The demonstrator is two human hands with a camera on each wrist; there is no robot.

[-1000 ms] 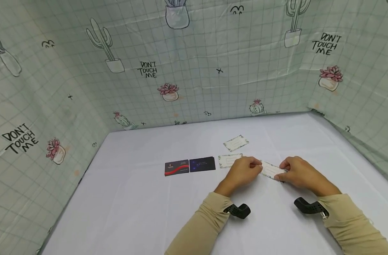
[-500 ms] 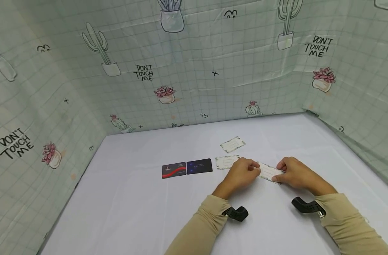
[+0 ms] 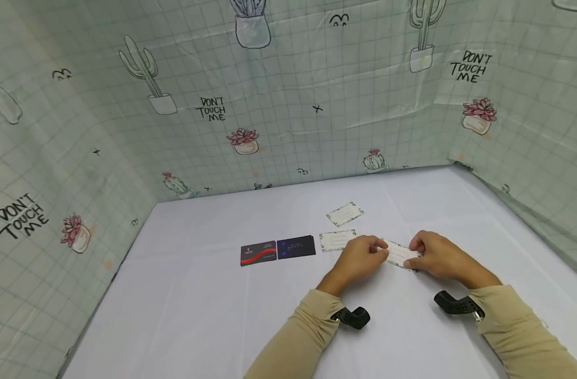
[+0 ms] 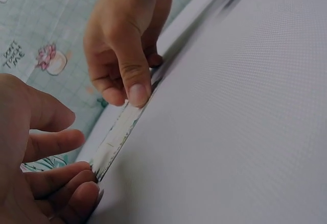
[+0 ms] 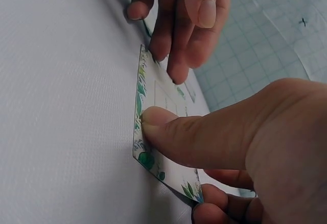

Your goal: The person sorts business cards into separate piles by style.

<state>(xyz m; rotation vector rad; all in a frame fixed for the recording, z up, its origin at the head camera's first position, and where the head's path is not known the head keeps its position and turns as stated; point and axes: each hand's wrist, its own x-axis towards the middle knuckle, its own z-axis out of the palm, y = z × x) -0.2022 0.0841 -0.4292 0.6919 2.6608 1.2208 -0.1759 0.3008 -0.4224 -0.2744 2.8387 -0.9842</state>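
In the head view, a white business card [image 3: 398,254] with a leafy green border lies aslant between the two hands. My right hand [image 3: 440,256] pinches its right end; the right wrist view shows the thumb pressed on the printed face [image 5: 166,94] and fingers at the far edge. At the card's left end is my left hand [image 3: 358,259]. Its fingertips touch that end in the left wrist view, while the thumb [image 4: 53,113] stays raised and apart. Just left of this hand, partly covered by it, lies another leaf-bordered card [image 3: 333,240].
A third white card [image 3: 345,214] lies tilted farther back on the white-covered table [image 3: 184,310]. A dark blue card [image 3: 296,247] and a black card with a red wave [image 3: 258,253] lie side by side to the left. A patterned cloth [image 3: 288,79] surrounds the table.
The scene has shifted slightly left in the head view as the camera moved. Both hands stay at the same card, which has hardly moved.
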